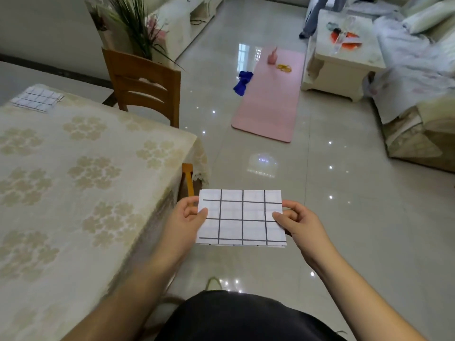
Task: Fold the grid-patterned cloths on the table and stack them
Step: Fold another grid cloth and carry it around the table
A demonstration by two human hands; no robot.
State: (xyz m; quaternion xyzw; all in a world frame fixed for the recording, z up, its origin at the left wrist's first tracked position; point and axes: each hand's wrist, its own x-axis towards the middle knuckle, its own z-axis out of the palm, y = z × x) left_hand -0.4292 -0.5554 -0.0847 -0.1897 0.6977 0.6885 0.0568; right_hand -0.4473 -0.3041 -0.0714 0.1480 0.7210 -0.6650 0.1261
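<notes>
Folded grid-patterned cloth (242,217) is held in mid-air over the tiled floor (344,193), just beside the near corner of the desk (73,180) and clear of its edge. It is a flat rectangle, several layers visible at its near edge, lying roughly level.

Left hand (188,217) pinches the cloth's left edge, thumb on top, fingers beneath. Right hand (298,221) pinches the right edge in the same manner. Both hands are closed on the cloth; neither touches the desk.

A second folded grid cloth (37,99) lies at the far left corner of the desk, well apart from the held one. Judged to be the start of the stack; the desk's patterned cover between the two is otherwise bare in view.

Assessment: folding of the held cloth appears complete; the transfer to the stack remains.

Risks:
- The grip is at two edges only. Slack or uneven tension could let the middle sag and the layers slide open.
- The cloth hangs over the floor; a slipped pinch drops it there, not on the desk.
- The stack is a long reach away across the desk. Releasing one hand to stretch could unfold the bundle.
- Careless placement may leave the edges misaligned or push the lower cloth off the corner.
</notes>
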